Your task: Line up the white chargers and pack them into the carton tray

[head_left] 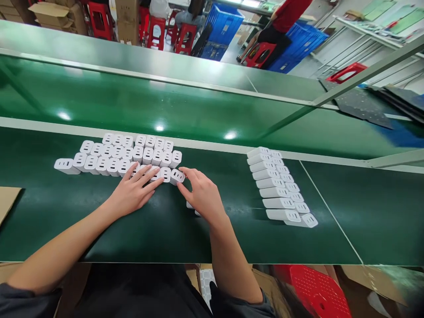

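White plastic under both hands: the left hand (138, 189) lies with fingers spread over the front row of a packed group of chargers (118, 152), covering several of them; the right hand (204, 196) brings thumb and forefinger to opposite sides of the end charger (178, 176), apparently pinching it, at the right end of that row. This end charger sits slightly askew beside its neighbour. Step in hand, as judged: squaring up the front row, left hand steadying, right hand setting the end piece. Next move seems to call for a light inward push, keeping the row straight without tipping neighbours. Partly hidden beneath the right hand, a couple of loose chargers (189, 205) lie near the group; their number cannot be told. Well apart to the right, a second group of chargers (273, 193) stands in two slanting columns, slotted ends showing. All rest on the green table (236, 240). Farther out: cardboard (8, 199) at the left edge, a red stool (319, 289) below right, blue crates (225, 24) beyond the ledge (132, 49).
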`<state>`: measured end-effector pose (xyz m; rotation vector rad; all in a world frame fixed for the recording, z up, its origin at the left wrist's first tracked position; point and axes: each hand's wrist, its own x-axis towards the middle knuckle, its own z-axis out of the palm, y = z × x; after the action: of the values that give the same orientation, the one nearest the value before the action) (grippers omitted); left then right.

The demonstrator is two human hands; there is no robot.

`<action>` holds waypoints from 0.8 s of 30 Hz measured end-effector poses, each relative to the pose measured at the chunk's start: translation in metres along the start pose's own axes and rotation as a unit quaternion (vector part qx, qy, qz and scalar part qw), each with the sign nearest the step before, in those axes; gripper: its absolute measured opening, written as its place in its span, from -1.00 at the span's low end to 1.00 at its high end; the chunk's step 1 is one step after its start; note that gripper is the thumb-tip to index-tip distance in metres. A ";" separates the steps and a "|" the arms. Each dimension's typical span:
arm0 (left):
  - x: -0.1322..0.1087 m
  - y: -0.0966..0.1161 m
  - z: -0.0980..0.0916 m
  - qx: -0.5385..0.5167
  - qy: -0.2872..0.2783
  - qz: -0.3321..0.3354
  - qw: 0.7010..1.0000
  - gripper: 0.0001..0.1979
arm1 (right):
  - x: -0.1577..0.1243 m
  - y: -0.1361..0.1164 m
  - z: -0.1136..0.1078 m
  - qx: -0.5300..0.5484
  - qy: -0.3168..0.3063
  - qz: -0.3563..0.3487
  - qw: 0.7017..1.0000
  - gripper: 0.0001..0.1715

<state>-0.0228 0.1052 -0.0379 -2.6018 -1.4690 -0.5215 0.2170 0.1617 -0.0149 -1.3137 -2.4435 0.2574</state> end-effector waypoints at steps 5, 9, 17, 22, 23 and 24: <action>-0.002 -0.005 0.000 0.007 0.005 0.013 1.000 -0.56 | -0.002 0.001 -0.007 0.037 -0.037 -0.008 0.999 -0.62; -0.001 -0.006 0.001 -0.004 -0.007 0.008 1.000 -0.53 | 0.001 0.002 -0.009 0.070 -0.067 -0.022 0.995 -0.54; -0.002 -0.010 -0.004 -0.023 -0.025 0.032 0.999 -0.56 | 0.003 0.000 -0.005 0.142 -0.114 -0.078 0.980 -0.24; -0.002 -0.013 -0.005 -0.055 -0.009 0.041 0.998 -0.56 | 0.003 0.003 -0.005 0.180 -0.133 -0.092 0.970 -0.23; -0.003 -0.014 -0.005 -0.065 -0.005 0.040 0.997 -0.55 | 0.002 0.004 -0.005 0.182 -0.136 -0.096 0.969 -0.24; -0.003 -0.014 -0.004 -0.074 0.001 0.040 0.996 -0.55 | 0.002 0.004 -0.006 0.181 -0.142 -0.101 0.968 -0.24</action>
<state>-0.0373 0.1094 -0.0358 -2.7567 -1.3685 -0.6476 0.2212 0.1652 -0.0103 -0.9150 -2.5712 0.8434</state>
